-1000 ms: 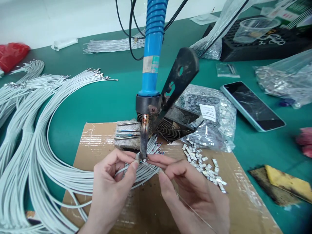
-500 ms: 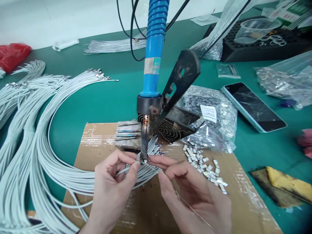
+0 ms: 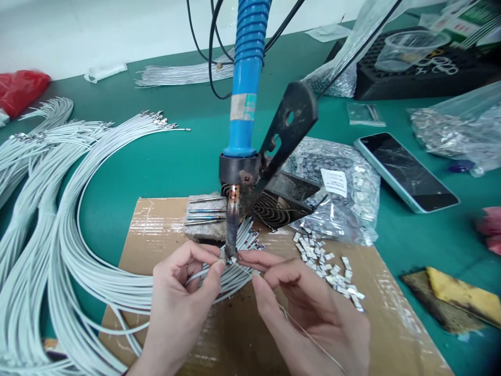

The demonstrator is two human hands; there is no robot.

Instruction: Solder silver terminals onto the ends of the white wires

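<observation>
A blue-handled soldering iron (image 3: 247, 78) is held in a black stand bracket (image 3: 289, 122), its dark tip (image 3: 231, 245) pointing down between my hands. My left hand (image 3: 188, 287) is closed, thumb and forefinger pinching the end of a white cable (image 3: 203, 271) right at the tip. A thin strand of solder wire (image 3: 309, 334) runs through my right hand (image 3: 309, 308), between thumb and fingers, up to the same spot. A tiny metal piece sits at the tip, too small to make out fully. Beneath lie more white cable ends (image 3: 235, 284).
Cardboard (image 3: 156, 222) covers the bench here. Small metal tabs (image 3: 326, 266) lie scattered at right, before a plastic bag (image 3: 340, 193) of similar pieces. A phone (image 3: 409, 169) and a scorched yellow sponge (image 3: 464, 295) are farther right. Long cable bundles (image 3: 97, 245) curve across the left. Metal rods rest on a block (image 3: 205, 214).
Both hands hold almost the same pose at the iron's tip. The whole view has shifted very slightly; nothing was let go or picked up.
</observation>
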